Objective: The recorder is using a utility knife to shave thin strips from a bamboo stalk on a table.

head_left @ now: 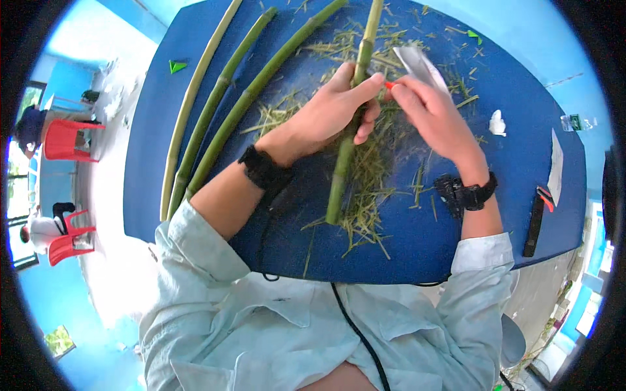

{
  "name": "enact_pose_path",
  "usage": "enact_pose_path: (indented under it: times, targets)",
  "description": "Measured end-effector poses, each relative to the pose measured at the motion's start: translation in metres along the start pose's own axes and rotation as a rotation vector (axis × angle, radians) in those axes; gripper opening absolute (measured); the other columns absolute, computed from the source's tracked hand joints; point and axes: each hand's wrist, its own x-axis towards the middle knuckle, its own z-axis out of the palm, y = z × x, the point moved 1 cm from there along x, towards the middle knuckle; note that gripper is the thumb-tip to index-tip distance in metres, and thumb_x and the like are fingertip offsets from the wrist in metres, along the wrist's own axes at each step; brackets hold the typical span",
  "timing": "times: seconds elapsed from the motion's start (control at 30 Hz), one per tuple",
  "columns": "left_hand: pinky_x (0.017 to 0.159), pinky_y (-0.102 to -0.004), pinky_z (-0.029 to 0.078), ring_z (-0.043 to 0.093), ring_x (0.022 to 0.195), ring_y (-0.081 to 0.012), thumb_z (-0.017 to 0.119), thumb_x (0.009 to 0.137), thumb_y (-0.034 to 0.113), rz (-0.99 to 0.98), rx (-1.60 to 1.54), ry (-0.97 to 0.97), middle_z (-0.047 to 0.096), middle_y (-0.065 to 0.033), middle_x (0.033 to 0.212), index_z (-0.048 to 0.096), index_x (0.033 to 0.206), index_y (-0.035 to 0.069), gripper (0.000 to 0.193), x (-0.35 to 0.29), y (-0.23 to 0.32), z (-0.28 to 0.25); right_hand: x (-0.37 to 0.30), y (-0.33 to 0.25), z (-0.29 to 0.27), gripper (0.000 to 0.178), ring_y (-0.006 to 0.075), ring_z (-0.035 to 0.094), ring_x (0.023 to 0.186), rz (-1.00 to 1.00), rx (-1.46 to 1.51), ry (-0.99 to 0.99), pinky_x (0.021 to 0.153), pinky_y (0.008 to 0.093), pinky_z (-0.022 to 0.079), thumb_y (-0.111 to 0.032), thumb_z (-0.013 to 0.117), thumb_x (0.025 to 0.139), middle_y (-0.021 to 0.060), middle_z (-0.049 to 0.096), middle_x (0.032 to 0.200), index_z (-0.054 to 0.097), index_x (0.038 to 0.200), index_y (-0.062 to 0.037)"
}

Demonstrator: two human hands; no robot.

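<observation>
My left hand [339, 107] is wrapped round a green bamboo pole [341, 173]. The pole slants across the blue table, and its upper stretch [370, 32] looks paler. Just to its right, my right hand [427, 111] is closed round a small tool with an orange-red end [390, 85] that points at the pole. The rest of this tool is hidden in the fingers, so its kind cannot be told. Green shavings [372, 189] lie heaped under and around the pole. A pale folded sheet [420, 65] shows just beyond my right hand.
Three more bamboo poles [238, 107] lie along the left of the blue table [147, 176]. At the right are a black bar [533, 228], an orange-and-black tool [546, 199], a white strip [555, 166] and a crumpled white scrap [497, 124]. Red chairs [65, 140] stand far left, with people near them.
</observation>
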Motion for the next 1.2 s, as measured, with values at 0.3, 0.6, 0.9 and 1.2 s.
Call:
enact_pose_path:
  times: [0.3,0.6,0.9,1.2]
  targets:
    - [0.046,-0.0289,0.041,0.046,0.05,-0.0117,0.051,0.115,0.04,-0.012,0.002,0.028,0.045,0.0008,0.071,0.042,0.106,0.012,0.031,-0.009,0.0,0.002,-0.002,-0.01,0.001,0.038,0.0213,0.06,0.066,0.012,-0.021,-0.016,0.062,0.037,0.045,-0.038,0.059,0.109,0.0137,0.064,0.076,0.071,0.109,-0.0011]
    - [0.044,-0.0271,0.034,0.039,0.05,-0.0074,0.055,0.113,0.039,-0.042,0.0,0.079,0.038,0.0052,0.067,0.042,0.092,0.012,0.037,-0.004,-0.004,0.002,-0.005,-0.01,0.002,0.037,0.0219,0.058,0.061,0.001,-0.069,-0.05,0.059,0.0381,0.043,-0.036,0.061,0.109,0.0142,0.062,0.069,0.071,0.104,-0.0014]
    - [0.042,-0.0294,0.038,0.043,0.048,-0.01,0.047,0.115,0.045,-0.01,0.114,0.044,0.041,0.0026,0.063,0.043,0.082,0.009,0.049,-0.004,-0.013,0.009,-0.006,-0.015,0.001,0.036,0.0369,0.067,0.069,-0.055,-0.107,-0.047,0.063,0.0442,0.047,-0.035,0.058,0.109,0.0205,0.067,0.075,0.072,0.103,-0.002]
    - [0.042,-0.0296,0.038,0.042,0.048,-0.0101,0.045,0.116,0.045,0.007,0.115,0.11,0.041,0.0021,0.066,0.04,0.089,0.01,0.045,-0.005,-0.012,0.013,-0.006,-0.018,-0.01,0.043,0.0326,0.059,0.061,0.055,-0.091,-0.101,0.06,0.0431,0.044,-0.037,0.059,0.108,0.0191,0.061,0.067,0.07,0.092,0.0014]
